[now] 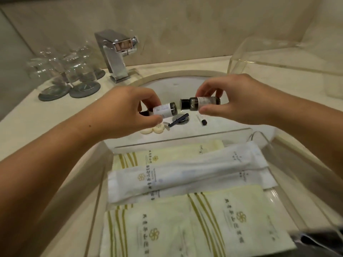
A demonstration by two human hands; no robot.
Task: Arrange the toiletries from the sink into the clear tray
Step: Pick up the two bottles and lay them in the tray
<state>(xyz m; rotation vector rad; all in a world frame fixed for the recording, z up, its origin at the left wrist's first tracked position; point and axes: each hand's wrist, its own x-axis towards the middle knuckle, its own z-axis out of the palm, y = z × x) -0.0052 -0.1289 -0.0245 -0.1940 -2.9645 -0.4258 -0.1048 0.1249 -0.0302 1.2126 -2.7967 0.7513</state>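
Note:
My left hand (pixel 128 108) grips a small dark bottle with a white label (pixel 165 110), held sideways above the sink (pixel 167 78). My right hand (pixel 235 97) grips a second small dark bottle with a black cap (pixel 200 103), also sideways, its cap pointing toward the first bottle. Below them in the basin lie two flower-shaped soaps (pixel 154 129), a dark-handled razor (pixel 179 120) across the drain, and a small white tube with a black cap (pixel 201 120). The clear tray (pixel 274 151) sits nearest me, holding several white and yellow-striped sachets (pixel 185 175).
A chrome faucet (pixel 116 52) stands behind the basin. Upturned glasses on dark coasters (pixel 68 75) crowd the counter at the left. A clear acrylic box (pixel 278 58) sits at the back right. A dark object (pixel 319 240) shows at the lower right corner.

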